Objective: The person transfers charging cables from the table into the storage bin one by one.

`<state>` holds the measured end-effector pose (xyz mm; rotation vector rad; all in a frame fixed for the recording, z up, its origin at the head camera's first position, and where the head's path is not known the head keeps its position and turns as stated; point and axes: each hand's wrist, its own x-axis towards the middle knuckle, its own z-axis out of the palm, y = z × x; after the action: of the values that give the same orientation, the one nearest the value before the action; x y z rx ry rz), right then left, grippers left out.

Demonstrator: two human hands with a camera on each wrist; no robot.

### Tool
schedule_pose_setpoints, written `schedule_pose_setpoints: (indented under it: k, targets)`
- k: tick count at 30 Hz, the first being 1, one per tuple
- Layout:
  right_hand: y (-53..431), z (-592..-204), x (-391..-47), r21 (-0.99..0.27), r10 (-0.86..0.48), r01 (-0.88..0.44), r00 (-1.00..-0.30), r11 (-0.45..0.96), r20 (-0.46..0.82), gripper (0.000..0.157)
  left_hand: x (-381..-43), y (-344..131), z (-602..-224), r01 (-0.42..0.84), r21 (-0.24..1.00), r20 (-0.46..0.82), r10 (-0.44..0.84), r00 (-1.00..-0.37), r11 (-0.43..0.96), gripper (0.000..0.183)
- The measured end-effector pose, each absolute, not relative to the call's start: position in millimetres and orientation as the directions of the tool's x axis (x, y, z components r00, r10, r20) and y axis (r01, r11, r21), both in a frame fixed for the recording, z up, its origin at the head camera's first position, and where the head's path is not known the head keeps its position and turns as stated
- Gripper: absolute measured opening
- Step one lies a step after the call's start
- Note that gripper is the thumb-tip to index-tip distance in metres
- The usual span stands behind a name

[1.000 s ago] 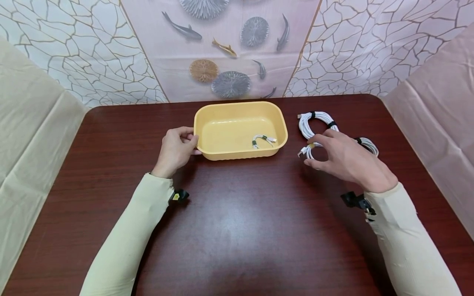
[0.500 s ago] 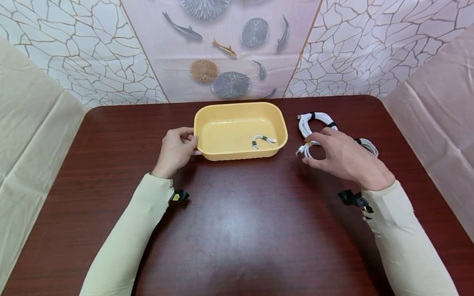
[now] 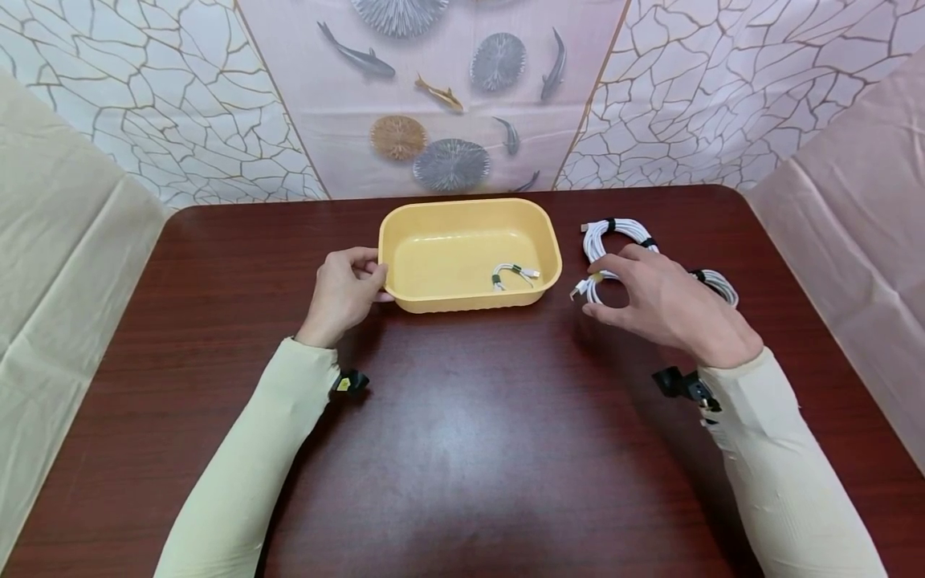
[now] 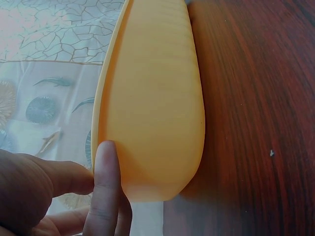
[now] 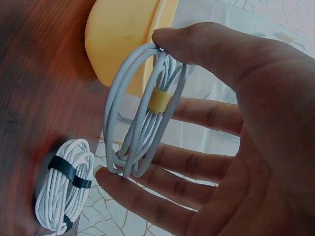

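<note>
My left hand (image 3: 340, 293) pinches the left rim of a yellow plastic tray (image 3: 462, 304), with the thumb on one side of the edge and fingers on the other. In the left wrist view a finger lies along the tray's outer wall (image 4: 152, 98). My right hand (image 3: 665, 305) holds a coiled white USB cable (image 5: 113, 108) between the thumb and fingers, to the right of the tray. A yellow strap (image 5: 159, 100) binds that coil, and its plug (image 3: 580, 287) points left. Inside the tray, near the front right, lies a short white cable (image 3: 533, 274) with dark green ties.
Behind my right hand a larger white cable coil (image 3: 629, 226) with black straps lies on the dark wood table (image 3: 448, 449). Another white coil (image 3: 719, 285) rests farther right, partly behind the hand. Patterned cloth (image 3: 462, 96) hangs along the table's back edge.
My right hand has shifted a little to the left, carrying the yellow-strapped cable closer to the tray. The left hand and the tray have stayed put.
</note>
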<state>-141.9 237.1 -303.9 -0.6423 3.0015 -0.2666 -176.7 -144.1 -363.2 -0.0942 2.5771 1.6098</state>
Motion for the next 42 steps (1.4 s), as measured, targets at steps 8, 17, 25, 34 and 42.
schedule_pose_setpoints:
  k: [8,17,25,34,42]
  targets:
    - [236,-303,-144,-0.178,-0.408,-0.398,-0.913,0.9,-0.021,0.044,-177,-145,-364,-0.106,0.887,-0.118,-0.001,-0.993,0.449,0.035]
    - [232,-301,-148,-0.186,-0.415,-0.405,-0.91,0.895,-0.016,0.04,-177,-146,-365,-0.103,0.893,-0.114,0.0,-0.993,0.438,0.035]
    - [229,-299,-150,-0.193,-0.416,-0.405,-0.909,0.894,-0.014,0.039,-179,-145,-366,-0.108,0.895,-0.117,-0.006,-0.993,0.433,0.034]
    - [224,-299,-153,-0.167,-0.431,-0.426,-0.902,0.889,0.005,0.042,-178,-146,-365,-0.106,0.899,-0.113,-0.009,-0.994,0.425,0.033]
    - [220,-296,-154,-0.165,-0.413,-0.403,-0.91,0.9,-0.032,0.045,-178,-145,-365,-0.098,0.901,-0.106,-0.004,-0.994,0.423,0.034]
